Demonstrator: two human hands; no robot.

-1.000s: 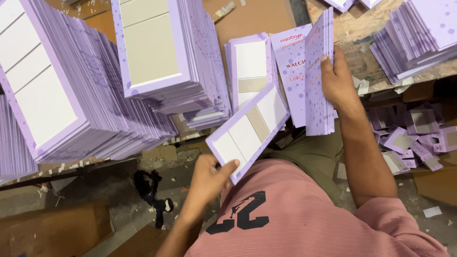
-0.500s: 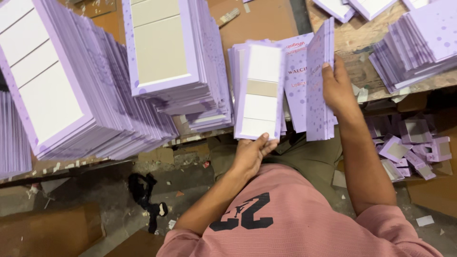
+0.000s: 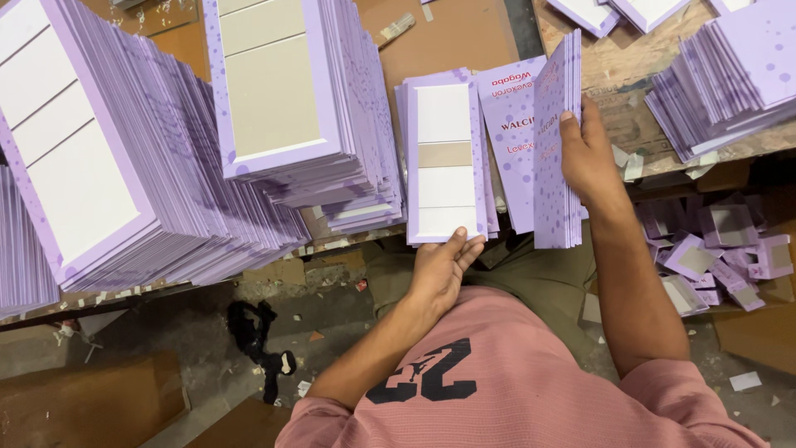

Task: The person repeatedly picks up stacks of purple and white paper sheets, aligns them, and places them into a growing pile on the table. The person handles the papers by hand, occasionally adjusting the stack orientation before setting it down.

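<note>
Our left hand (image 3: 439, 270) rests open-fingered on the near edge of the small stack of lilac cards (image 3: 444, 158) on the counter (image 3: 448, 37), squaring it. At three o'clock, our right hand's (image 3: 589, 158) grip clasps an upright bundle of cards (image 3: 557, 141), ready for dealing.

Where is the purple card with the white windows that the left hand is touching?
The purple card with white windows lies atop a small stack at the table's near edge, mid-frame, between the tall purple stack and the upright cards in the right hand.
</note>
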